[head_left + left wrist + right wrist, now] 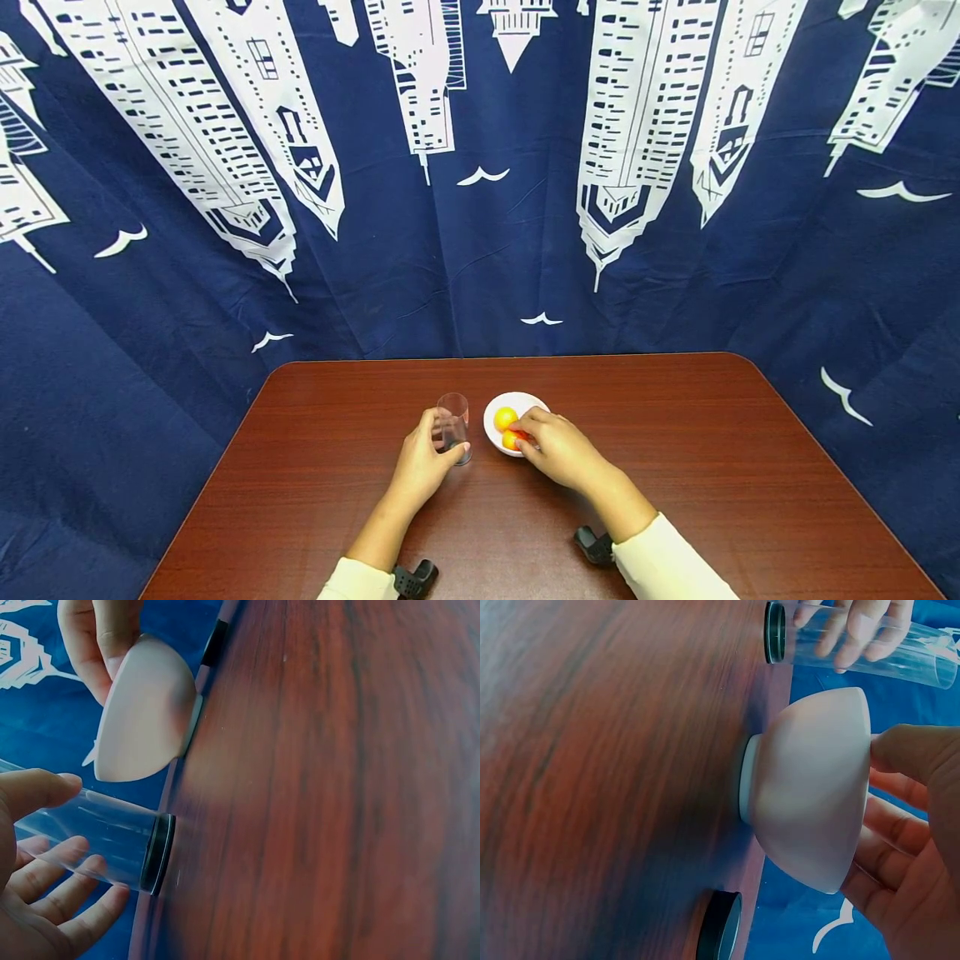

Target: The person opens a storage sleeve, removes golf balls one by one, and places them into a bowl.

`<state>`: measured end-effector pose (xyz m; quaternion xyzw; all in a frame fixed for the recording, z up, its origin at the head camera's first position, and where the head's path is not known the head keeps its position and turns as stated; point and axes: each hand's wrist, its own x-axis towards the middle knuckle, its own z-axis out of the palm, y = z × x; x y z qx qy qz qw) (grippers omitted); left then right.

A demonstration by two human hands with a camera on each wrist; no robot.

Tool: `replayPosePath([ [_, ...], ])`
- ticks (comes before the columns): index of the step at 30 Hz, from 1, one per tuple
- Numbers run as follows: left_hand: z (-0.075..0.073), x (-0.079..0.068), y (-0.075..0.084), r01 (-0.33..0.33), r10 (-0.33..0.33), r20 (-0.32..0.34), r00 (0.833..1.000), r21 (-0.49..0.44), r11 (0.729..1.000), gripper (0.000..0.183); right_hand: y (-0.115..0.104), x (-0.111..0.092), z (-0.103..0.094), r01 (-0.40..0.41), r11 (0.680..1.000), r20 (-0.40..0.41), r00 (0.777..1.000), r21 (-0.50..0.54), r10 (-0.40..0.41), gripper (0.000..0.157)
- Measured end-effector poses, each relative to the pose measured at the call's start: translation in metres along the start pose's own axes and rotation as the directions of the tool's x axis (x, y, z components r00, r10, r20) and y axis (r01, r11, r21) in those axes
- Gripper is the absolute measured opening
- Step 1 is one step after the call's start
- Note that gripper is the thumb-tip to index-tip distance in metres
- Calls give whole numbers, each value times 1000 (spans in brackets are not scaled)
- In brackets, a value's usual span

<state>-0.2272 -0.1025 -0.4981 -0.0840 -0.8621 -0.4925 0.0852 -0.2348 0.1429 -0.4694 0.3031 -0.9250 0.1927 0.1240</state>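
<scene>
A tall clear cylindrical container (453, 417) with a black base (158, 855) stands upright on the table. My left hand (422, 454) holds it from the side, thumb on the near side and fingers round the back. Just to its right is a white bowl (493, 402) with small yellow-orange balls (506, 418) in it. My right hand (558, 446) reaches over the bowl's rim, thumb and fingertips pinching an orange ball (512, 442) inside. In the right wrist view the bowl's outer wall (810, 787) hides those fingertips.
On the brown wooden table (712, 467), a round black lid (720, 928) lies beside the bowl, covered by my right hand in the head view. A blue cloth (465, 250) with white buildings and birds hangs behind the table's far edge.
</scene>
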Motion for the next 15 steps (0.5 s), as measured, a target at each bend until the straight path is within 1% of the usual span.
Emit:
replayPosePath([
  [4, 1, 1, 0, 23, -22, 10, 1000, -20, 1000, 53, 1, 0, 0, -4, 999, -8, 1000, 32, 5, 22],
  [8, 0, 1, -2, 17, -16, 23, 1000, -28, 999, 60, 2, 0, 0, -10, 999, -38, 999, 42, 12, 21],
  [11, -1, 1, -1, 28, -26, 30, 999, -50, 998, 68, 1, -1, -1, -20, 999, -77, 997, 40, 23, 21],
  [15, -5, 1, 1, 47, -45, 22, 999, -77, 996, 70, 1, -4, -3, -38, 997, -146, 988, 60, 46, 23],
])
